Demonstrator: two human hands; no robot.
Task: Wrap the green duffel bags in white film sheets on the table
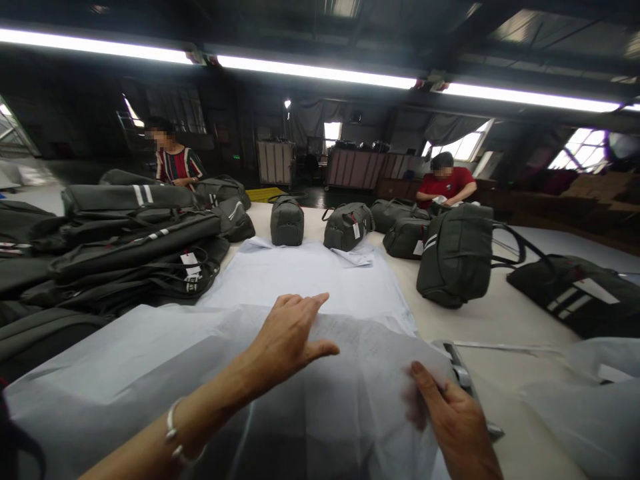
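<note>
My left hand reaches forward over a sheet of thin white tissue paper spread in front of me, fingers stretched out and apart, holding nothing. My right hand is at the sheet's right edge, thumb and fingers pinched on the tissue paper, some fingers showing through it. A dark bag lies under the sheet, with a strap with a grey buckle sticking out beside my right hand. More white sheets lie flat further ahead on the table.
Flat dark bags are piled high at the left. Stuffed dark duffel bags stand across the table; one upright, one flat at right. Two other people work at the far side. White wrapped items lie at right.
</note>
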